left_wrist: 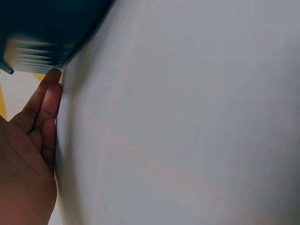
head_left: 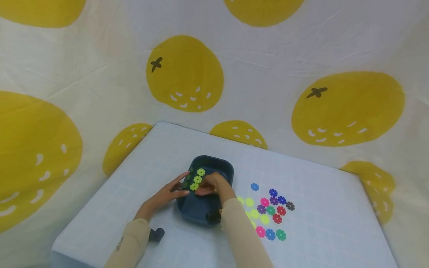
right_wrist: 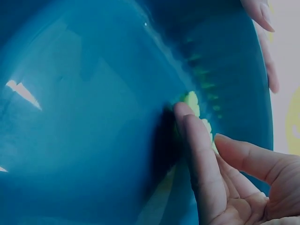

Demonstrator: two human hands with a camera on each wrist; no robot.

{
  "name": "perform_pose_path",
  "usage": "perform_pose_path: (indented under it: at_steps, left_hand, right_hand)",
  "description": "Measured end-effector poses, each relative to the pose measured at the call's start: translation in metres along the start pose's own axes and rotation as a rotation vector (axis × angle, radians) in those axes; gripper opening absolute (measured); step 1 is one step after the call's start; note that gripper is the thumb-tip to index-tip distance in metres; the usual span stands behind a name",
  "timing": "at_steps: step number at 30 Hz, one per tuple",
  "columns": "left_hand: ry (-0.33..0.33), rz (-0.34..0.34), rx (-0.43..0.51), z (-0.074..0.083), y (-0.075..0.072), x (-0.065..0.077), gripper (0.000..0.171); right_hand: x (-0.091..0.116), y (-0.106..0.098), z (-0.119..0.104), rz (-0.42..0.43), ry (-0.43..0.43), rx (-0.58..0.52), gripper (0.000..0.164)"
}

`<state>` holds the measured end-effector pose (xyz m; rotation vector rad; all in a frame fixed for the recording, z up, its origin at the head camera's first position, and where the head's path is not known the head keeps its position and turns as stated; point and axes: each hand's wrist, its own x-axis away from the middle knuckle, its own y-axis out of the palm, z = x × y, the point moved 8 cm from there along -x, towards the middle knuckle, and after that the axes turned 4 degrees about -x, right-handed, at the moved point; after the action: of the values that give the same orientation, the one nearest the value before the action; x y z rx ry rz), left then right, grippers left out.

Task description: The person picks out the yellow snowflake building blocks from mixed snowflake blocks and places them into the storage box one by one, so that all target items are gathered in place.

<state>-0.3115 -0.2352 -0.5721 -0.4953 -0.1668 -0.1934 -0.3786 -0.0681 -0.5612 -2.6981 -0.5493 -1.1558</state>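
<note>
A dark teal plastic basin (head_left: 196,213) sits on the table. Inside it, three yellow-green snowflake discs (head_left: 197,179) form a row along the left wall, and their reflection shows on that wall. My right hand (head_left: 214,184) reaches into the basin and pinches the near end of this row. In the right wrist view the thumb and fingers (right_wrist: 201,159) close around the discs, partly hiding them. Along the basin's left side, my left hand (head_left: 165,196) rests with fingers stretched against the rim. Its fingertips touch the basin's outside in the left wrist view.
Right of the basin lie several loose snowflake discs (head_left: 270,210) in pink, blue, purple, green, red, black and yellow-green; my right sleeve covers some. A white cloth covers the table (head_left: 321,234). Behind hangs a curtain (head_left: 260,84) with yellow fruit prints.
</note>
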Motion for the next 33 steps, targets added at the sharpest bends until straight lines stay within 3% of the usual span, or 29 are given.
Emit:
perform_pose_path:
  at_steps: [6, 11, 16, 19, 24, 33]
  left_hand:
    - [0.021, -0.005, -0.006, 0.0, 0.002, 0.0, 0.074]
    - [0.008, -0.007, -0.005, -0.001, 0.003, 0.0, 0.074]
    - [0.0, -0.001, -0.006, -0.002, 0.001, 0.0, 0.073]
    - [0.028, -0.004, -0.015, 0.001, 0.0, -0.001, 0.074]
    - [0.068, -0.002, -0.027, 0.004, -0.002, 0.0, 0.078]
    - [0.047, 0.002, -0.013, 0.003, 0.0, -0.001, 0.077]
  right_hand:
    - [0.004, -0.008, -0.001, 0.012, -0.027, 0.007, 0.019]
    - [0.016, -0.015, -0.017, 0.017, -0.104, 0.011, 0.022]
    - [0.04, -0.023, -0.045, -0.075, -0.181, -0.047, 0.031]
    - [0.057, -0.039, -0.059, -0.111, -0.233, -0.049, 0.033]
    - [0.079, -0.078, -0.064, -0.086, -0.271, -0.016, 0.034]
    - [0.086, -0.138, -0.028, 0.025, -0.256, 0.032, 0.039]
